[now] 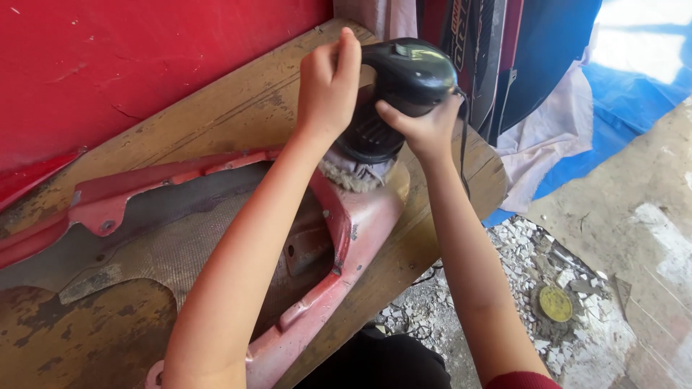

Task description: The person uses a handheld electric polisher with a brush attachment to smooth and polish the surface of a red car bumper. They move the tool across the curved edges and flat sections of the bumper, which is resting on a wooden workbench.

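Both forearms reach up from the near edge of the bench [461,180]. Left hand [328,83] is closed around the side grip of the polisher [404,86], right hand [425,130] is clamped under its black body. Polisher looks heavy and stiff; its soft wool pad [353,173] presses on the red panel [360,223] near the far right corner. Panel seems thin, light, a bit flexible

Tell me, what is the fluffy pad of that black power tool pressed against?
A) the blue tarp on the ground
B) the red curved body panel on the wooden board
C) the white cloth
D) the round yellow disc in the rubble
B: the black power tool, gripped by the left hand and right hand, has its pad on the red panel lying on the wooden board.
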